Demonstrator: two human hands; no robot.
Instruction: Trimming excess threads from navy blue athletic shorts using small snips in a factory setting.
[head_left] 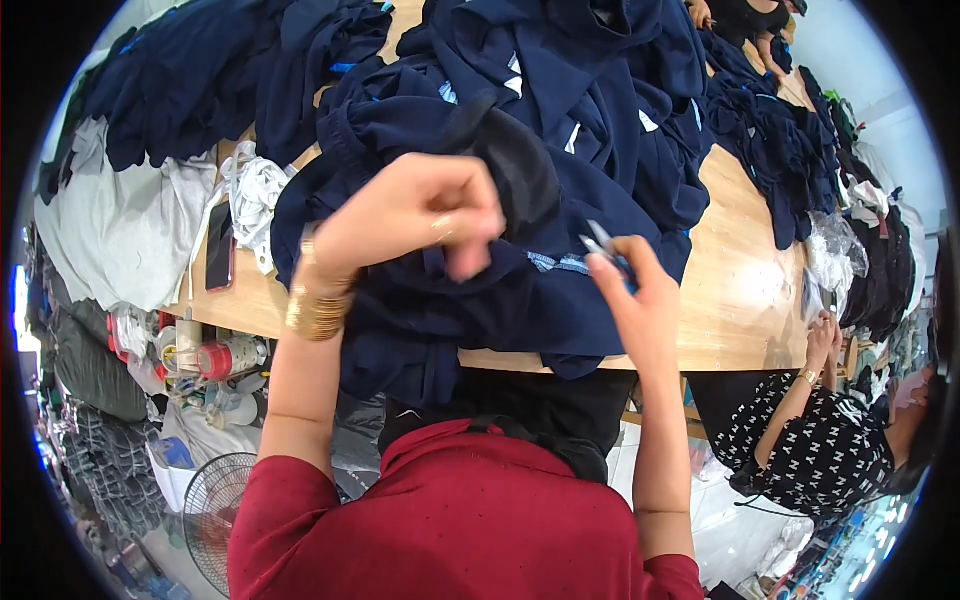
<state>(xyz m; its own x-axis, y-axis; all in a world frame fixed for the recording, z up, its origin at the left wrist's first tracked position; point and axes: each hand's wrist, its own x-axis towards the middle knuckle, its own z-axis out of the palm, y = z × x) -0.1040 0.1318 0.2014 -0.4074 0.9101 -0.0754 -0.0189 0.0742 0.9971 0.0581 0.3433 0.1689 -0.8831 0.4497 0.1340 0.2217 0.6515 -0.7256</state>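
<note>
A heap of navy blue garments [610, 130] lies in front of me on the wooden table. My right hand [640, 290] grips a pair of thread snips [600, 238], their pointed blades apart and directed up and left over the cloth. Close by the blades, a light blue patterned strip [555, 263] shows along a garment's edge. My left hand [450, 210], with gold bangles at the wrist, hovers over the heap beside a black fabric panel [510, 165]. Its fingers are curled in and somewhat blurred; whatever is between them cannot be made out.
More navy garments [200, 75] pile up at the far left, above grey cloth [130, 220]. A phone [220, 250] lies by white straps [255, 195]. A co-worker in a patterned shirt [820, 440] sits at the right; another person is at the far right. A fan [215, 510] stands low left.
</note>
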